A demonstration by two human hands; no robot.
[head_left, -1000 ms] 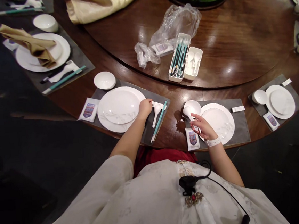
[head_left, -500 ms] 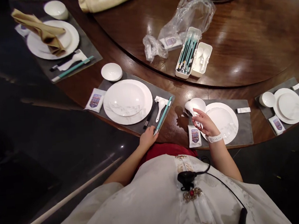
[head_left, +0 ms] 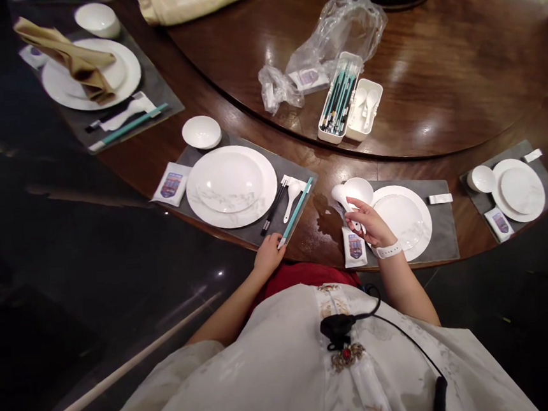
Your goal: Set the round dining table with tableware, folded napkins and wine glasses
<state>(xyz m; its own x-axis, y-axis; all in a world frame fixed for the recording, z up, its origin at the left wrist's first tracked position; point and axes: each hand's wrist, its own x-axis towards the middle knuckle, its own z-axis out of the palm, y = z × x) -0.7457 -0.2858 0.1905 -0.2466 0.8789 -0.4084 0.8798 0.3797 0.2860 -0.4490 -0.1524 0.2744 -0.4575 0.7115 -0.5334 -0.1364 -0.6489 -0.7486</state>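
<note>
Cream patterned robe (head_left: 250,377), red underlayer (head_left: 304,274), white wristband (head_left: 388,250).

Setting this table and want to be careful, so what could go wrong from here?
The porcelain spoon in your right hand is very close to the small bowl, so a knock might chip either. Your left hand is right by the teal chopstick, which could get nudged out of place.

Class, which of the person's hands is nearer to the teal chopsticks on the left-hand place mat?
Left. The left hand is right at the lower end of the teal chopsticks. The right hand is farther off, across the bare wood, holding a white spoon.
</note>
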